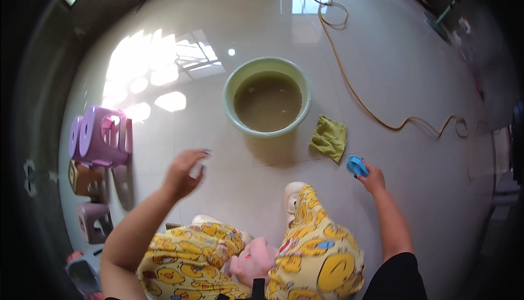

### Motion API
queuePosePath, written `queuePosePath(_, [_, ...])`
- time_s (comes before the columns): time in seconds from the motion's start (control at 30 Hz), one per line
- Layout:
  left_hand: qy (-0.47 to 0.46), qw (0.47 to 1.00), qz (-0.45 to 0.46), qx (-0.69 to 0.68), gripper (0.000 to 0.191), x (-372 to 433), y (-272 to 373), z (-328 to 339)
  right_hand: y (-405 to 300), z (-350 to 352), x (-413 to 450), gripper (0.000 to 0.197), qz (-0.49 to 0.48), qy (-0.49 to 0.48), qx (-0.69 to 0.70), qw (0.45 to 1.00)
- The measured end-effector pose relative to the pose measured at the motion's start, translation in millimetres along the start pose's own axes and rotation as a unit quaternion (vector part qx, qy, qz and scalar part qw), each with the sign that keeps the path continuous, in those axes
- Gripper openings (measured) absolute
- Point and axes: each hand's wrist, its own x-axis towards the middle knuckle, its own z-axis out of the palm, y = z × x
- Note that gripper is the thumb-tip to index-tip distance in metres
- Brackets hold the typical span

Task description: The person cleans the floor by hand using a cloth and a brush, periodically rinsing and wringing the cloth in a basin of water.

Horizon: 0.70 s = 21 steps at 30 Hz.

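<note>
On the tiled floor before me stands a pale green plastic basin (230, 116) holding murky brown water (268, 103). A crumpled yellow-green cloth (329, 138) lies to the right of it. My right hand (371, 177) grips a blue plastic scrubbing brush (357, 166) just below the cloth. Left of the basin and nearer to me, my left hand (186, 173) is raised with thumb and fingers apart and nothing between them. A pink plush thing (254, 261) is between my legs, which are in yellow patterned trousers.
Purple plastic stools (100, 136), a brown stool (83, 179) and a greyish stool (93, 222) stand at the left. A yellowish cable (346, 75) winds over the floor at the right. A fan-like stand (440, 24) is at the upper right.
</note>
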Motion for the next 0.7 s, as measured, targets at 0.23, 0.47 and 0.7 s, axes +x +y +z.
queuePosePath(0.23, [-0.193,0.968,0.153,-0.050,0.037,96,58,237,20,76,-33,0.064,0.168,-0.019,0.143,0.975])
queuePosePath(0.47, [-0.111,0.992,0.060,-0.022,0.058,181,99,389,17,91,-56,0.063,0.110,0.012,0.216,0.970])
queuePosePath(0.7, [-0.191,0.979,0.036,0.058,0.044,172,60,426,18,73,-58,0.061,0.140,-0.069,0.225,0.962])
